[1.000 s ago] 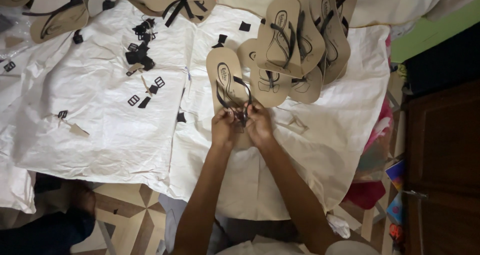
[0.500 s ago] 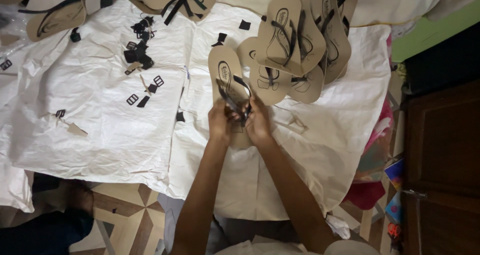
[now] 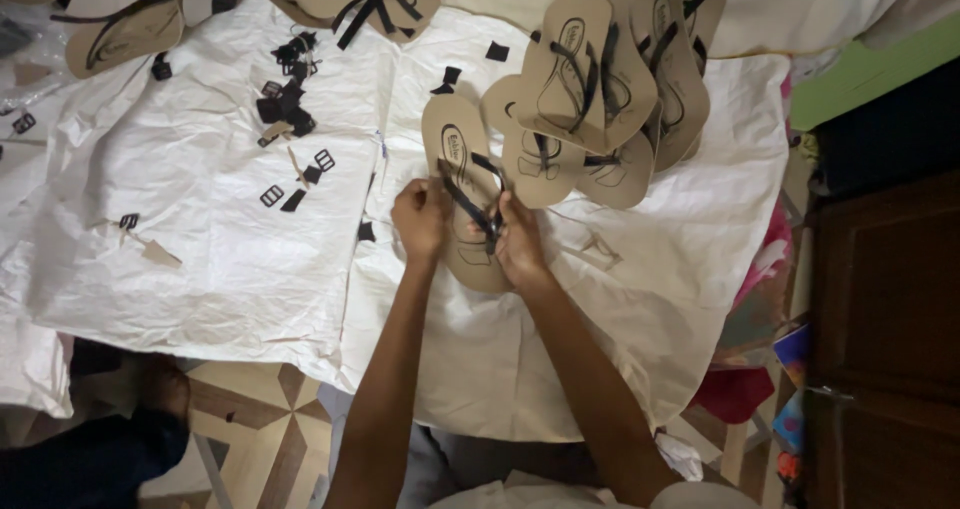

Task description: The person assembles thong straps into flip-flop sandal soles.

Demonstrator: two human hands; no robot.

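A tan sandal (image 3: 462,194) with a black strap (image 3: 472,205) and a dark oval stamp is seen between the hands. The pile of sandals (image 3: 610,79) beside it is coloured the same — tan soles, black straps. The sheet (image 3: 200,229) beneath is white and crinkled, and small black buckles (image 3: 285,104) are scattered across it. The floor (image 3: 260,429) is patterned in brown, beige and white triangles. A green surface (image 3: 880,64) is seen at the upper right — a dark brown wooden cabinet (image 3: 885,339) below it — and pink and red cloth (image 3: 745,369) at the sheet's edge.
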